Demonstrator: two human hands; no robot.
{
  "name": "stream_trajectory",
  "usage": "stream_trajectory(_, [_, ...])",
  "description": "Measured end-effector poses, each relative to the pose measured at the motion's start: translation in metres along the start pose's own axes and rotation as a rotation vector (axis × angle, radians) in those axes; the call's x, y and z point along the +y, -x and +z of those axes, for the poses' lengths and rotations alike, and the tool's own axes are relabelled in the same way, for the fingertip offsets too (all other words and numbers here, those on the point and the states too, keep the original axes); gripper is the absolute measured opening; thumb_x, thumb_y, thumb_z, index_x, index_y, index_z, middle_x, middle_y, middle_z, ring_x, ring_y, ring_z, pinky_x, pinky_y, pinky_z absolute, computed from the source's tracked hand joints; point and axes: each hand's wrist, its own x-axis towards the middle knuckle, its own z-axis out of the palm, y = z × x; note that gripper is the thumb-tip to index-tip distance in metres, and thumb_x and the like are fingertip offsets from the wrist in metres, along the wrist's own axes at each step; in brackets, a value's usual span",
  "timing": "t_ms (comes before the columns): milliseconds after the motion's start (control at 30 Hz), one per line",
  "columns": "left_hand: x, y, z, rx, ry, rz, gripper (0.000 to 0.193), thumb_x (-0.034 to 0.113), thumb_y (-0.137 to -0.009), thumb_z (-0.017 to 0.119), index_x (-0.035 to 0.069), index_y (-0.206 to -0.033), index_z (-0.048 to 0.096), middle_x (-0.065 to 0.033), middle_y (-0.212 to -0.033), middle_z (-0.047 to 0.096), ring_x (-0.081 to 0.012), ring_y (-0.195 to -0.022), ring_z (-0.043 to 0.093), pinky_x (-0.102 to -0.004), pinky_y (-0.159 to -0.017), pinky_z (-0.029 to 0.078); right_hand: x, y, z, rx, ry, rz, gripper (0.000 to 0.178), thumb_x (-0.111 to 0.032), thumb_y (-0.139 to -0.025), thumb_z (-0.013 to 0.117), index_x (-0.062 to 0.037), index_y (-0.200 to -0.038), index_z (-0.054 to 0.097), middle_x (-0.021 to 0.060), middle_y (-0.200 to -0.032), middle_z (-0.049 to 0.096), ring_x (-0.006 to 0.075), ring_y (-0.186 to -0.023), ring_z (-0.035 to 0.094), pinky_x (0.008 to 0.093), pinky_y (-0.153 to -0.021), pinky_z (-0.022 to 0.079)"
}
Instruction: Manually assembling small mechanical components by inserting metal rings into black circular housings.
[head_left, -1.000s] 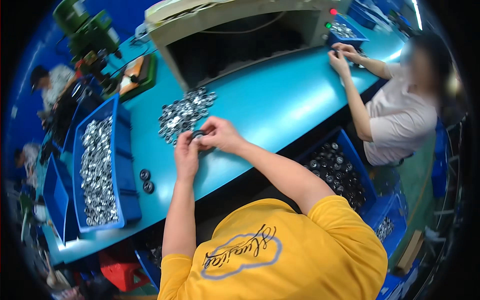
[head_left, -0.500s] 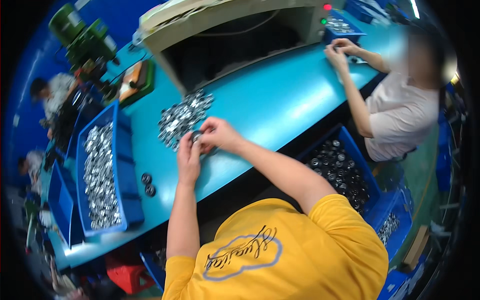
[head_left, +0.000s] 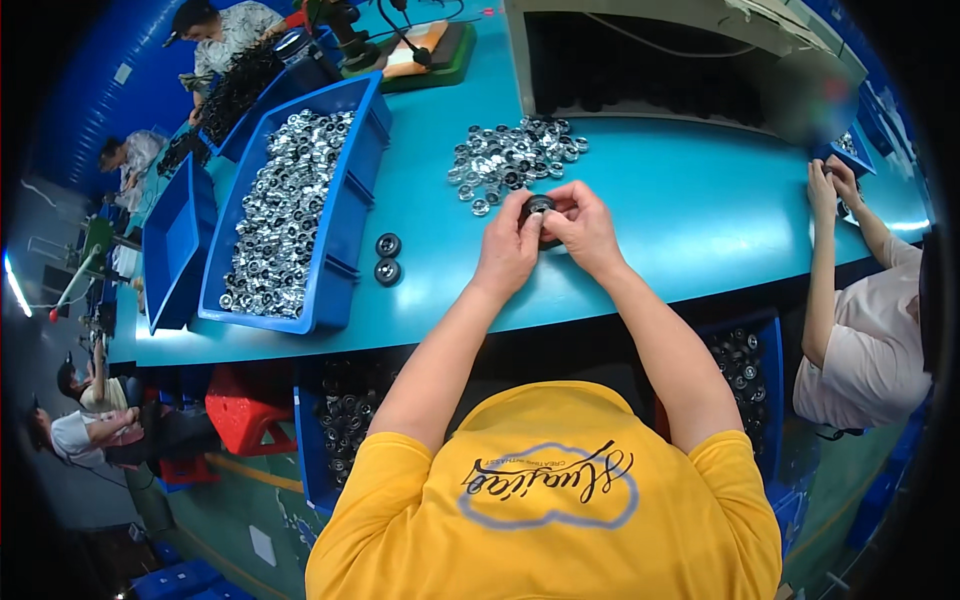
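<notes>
Both hands meet over the teal table, gripping one small black wheel [head_left: 540, 204] with a shiny hub. My left hand [head_left: 508, 248] pinches its left side, and my right hand [head_left: 585, 232] closes on its right side with the thumb pressed at the hub. Fingers cover much of the wheel. Just beyond them lies a loose pile of shiny metal hubs [head_left: 512, 158]. To the left, two black wheels [head_left: 388, 258] rest on the table, one behind the other.
A blue bin [head_left: 350, 215] full of shiny hubs stands at left, beside another blue bin [head_left: 172, 245]. A large pale machine housing [head_left: 650, 70] is at the back. Bins of black wheels [head_left: 742, 365] sit below the table edge. A co-worker [head_left: 865, 320] works at right.
My view has turned, so the table and bins appear shifted and rotated. Both hands keep hold of the wheel near the pile, now drawn more evenly in front of me.
</notes>
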Motion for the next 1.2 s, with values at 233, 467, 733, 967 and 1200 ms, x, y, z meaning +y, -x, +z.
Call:
stream_trajectory(233, [-0.003,-0.003,-0.004,0.008,-0.161,0.094,0.024,0.008,-0.102,0.059,0.001,-0.125,0.057,-0.0127,-0.102,0.069,-0.0218,-0.091,0.067,-0.0360,-0.081,0.055,0.008,-0.008,-0.004,-0.030,0.047,0.034,0.025,-0.010,-0.085,0.073,0.0014,-0.105,0.062,0.0085,-0.094,0.071,0.0127,-0.078,0.070,0.0272,-0.069,0.057])
stream_trajectory(467, [0.004,-0.005,-0.004,-0.057,0.170,-0.175,0.021,0.009,-0.106,0.054,0.004,-0.125,0.059,-0.0032,-0.100,0.069,-0.0093,-0.082,0.063,-0.0257,-0.070,0.054,-0.013,-0.004,-0.004,-0.108,-0.124,0.145,0.022,-0.003,-0.092,0.067,0.0018,-0.110,0.057,0.0105,-0.097,0.067,0.0155,-0.081,0.072,0.0292,-0.069,0.063])
stream_trajectory(733, [0.009,-0.002,-0.002,0.040,-0.209,0.120,0.018,0.005,-0.101,0.059,0.004,-0.119,0.063,-0.0073,-0.095,0.070,-0.0163,-0.083,0.069,-0.0333,-0.073,0.056,-0.002,0.001,-0.003,-0.082,0.034,0.044,0.019,-0.004,-0.093,0.067,0.0011,-0.108,0.057,0.0102,-0.095,0.068,0.0140,-0.080,0.071,0.0289,-0.069,0.063])
stream_trajectory(967, [0.008,-0.003,-0.003,0.014,-0.116,0.113,0.027,0.003,-0.099,0.060,0.004,-0.126,0.062,-0.0148,-0.107,0.070,-0.0279,-0.095,0.070,-0.0379,-0.084,0.056,-0.010,-0.001,-0.004,-0.064,-0.225,0.113,0.023,-0.003,-0.092,0.068,0.0023,-0.111,0.057,0.0125,-0.101,0.066,0.0180,-0.084,0.072,0.0312,-0.073,0.065])
stream_trajectory(1200, [-0.003,-0.004,-0.004,-0.065,-0.014,-0.057,0.042,0.001,-0.098,0.061,0.005,-0.140,0.059,-0.0106,-0.108,0.070,-0.0173,-0.090,0.068,-0.0293,-0.078,0.056,-0.006,-0.006,-0.007,-0.075,-0.214,0.184,0.026,0.000,-0.087,0.070,0.0031,-0.109,0.056,0.0136,-0.101,0.064,0.0199,-0.084,0.072,0.0334,-0.072,0.066])
